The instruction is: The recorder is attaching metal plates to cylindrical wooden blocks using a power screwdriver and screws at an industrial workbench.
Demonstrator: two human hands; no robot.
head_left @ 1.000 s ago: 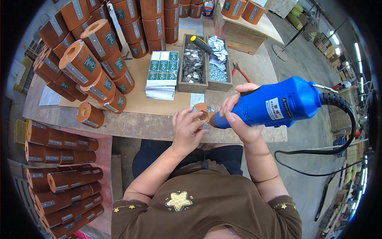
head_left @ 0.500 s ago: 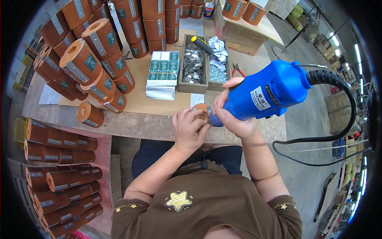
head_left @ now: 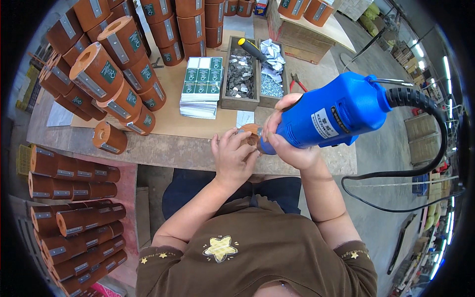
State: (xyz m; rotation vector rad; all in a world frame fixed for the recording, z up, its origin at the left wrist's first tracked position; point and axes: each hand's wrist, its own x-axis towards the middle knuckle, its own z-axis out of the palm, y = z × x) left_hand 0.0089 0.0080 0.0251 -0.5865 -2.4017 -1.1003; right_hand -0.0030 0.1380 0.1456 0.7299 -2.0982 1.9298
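My right hand [head_left: 292, 146] is wrapped round a big blue electric screwdriver [head_left: 329, 111], held slanting with its nose low and to the left. That nose meets a reddish-brown wooden piece [head_left: 251, 128] at the table's front edge. My left hand [head_left: 232, 154] closes round this piece from the left, fingers bent over it. Most of the piece and the tool's tip are hidden by my fingers. Just beyond lie a stack of green and white label sheets [head_left: 200, 89] and a wooden box of small metal plates [head_left: 240, 79].
Brown cylinders with metal strips [head_left: 111, 74] stand stacked at the left; one cylinder [head_left: 110, 137] stands near the edge. More lie in rows [head_left: 74, 173] on a lower surface. A second box [head_left: 272, 84] holds screws, paper and a yellow-black screwdriver [head_left: 251, 49]. Red pliers [head_left: 298, 84] lie beside it. A black cable [head_left: 438, 143] trails right.
The view has shifted slightly. Both hands and the blue tool keep nearly the same place at the wooden piece, the left fingers only a little moved.
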